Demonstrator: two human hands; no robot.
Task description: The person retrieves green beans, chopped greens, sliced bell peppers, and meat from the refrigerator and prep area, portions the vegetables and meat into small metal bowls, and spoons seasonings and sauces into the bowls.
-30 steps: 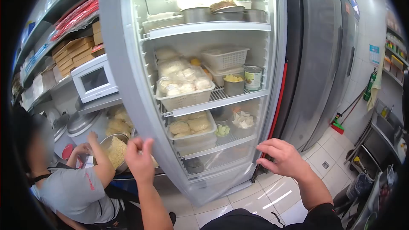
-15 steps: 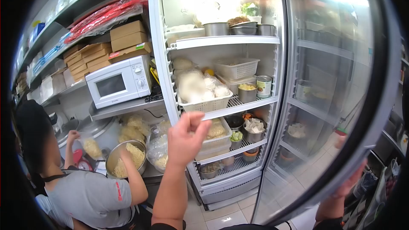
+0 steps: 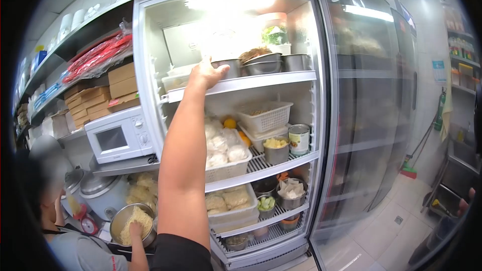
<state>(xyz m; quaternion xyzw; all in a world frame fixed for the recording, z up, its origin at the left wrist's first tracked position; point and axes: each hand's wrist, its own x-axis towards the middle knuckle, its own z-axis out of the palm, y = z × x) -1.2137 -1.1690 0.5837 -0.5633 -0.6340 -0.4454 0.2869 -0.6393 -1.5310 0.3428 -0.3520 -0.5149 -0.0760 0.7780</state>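
Note:
My left hand (image 3: 207, 74) reaches up to the top shelf of the fridge, its thumb spread from the fingers. It is at the left side of a metal pot (image 3: 229, 68), beside a pale plastic container (image 3: 179, 78). Glare and overlap hide whether the fingertips touch the pot. Only the fingers of my right hand (image 3: 469, 201) show, at the far right by the outer edge of the open glass fridge door (image 3: 371, 135); most of that hand is out of view. More metal pots (image 3: 263, 65) stand along the top shelf.
Lower shelves hold a basket of white bagged food (image 3: 228, 168), a can (image 3: 299, 139) and tubs. A microwave (image 3: 120, 135) sits at left. Below it, a co-worker (image 3: 80, 251) has a hand in a bowl of noodles (image 3: 143, 226). A broom (image 3: 409, 169) stands at right.
My left hand has risen from in front of the middle shelves to the top shelf. The view has shifted upward and right, and my right hand now shows less, at the frame's edge.

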